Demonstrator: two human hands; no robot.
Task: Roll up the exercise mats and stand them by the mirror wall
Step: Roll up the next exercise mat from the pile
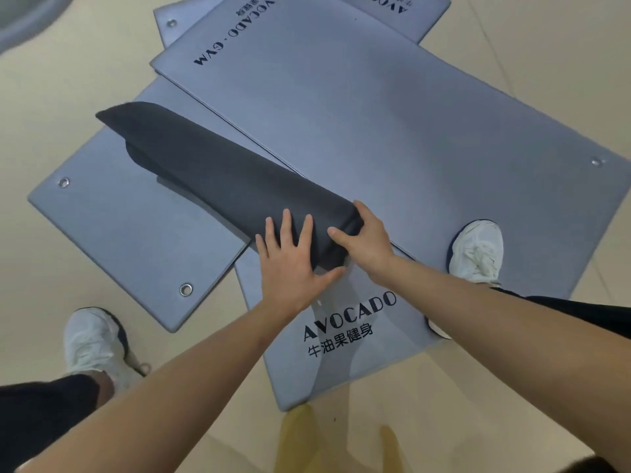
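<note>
The dark roll (218, 175) is laid slantwise across a heap of flat grey mats on the floor (61, 97); its near end is held under both hands, while its far end is seen looser and flared, with a flap lifted

The left grip (290, 264) is pressed flat on the roll's near end, fingers straight, nothing clenched; the right grip (365, 240) is curled over that same end, grasping it at the edge

Since both hands are set at one end only, the far end is judged likely to slacken further, so that a cone could be formed and the roll could telescope or spring open when lifted; a roll so uneven would probably not be stood upright securely; the smooth mats beneath could also let it slide

Just beyond the roll's near end, the right shoe (478, 250) is planted on the large grey mat (426, 124); that mat would be pinned if pulled, and a slip could be caused; under the near end lies the printed mat (358, 356); beside the roll's middle lies the eyelet mat (119, 240)

No container is seen around the roll, so no contents can be reported
</note>
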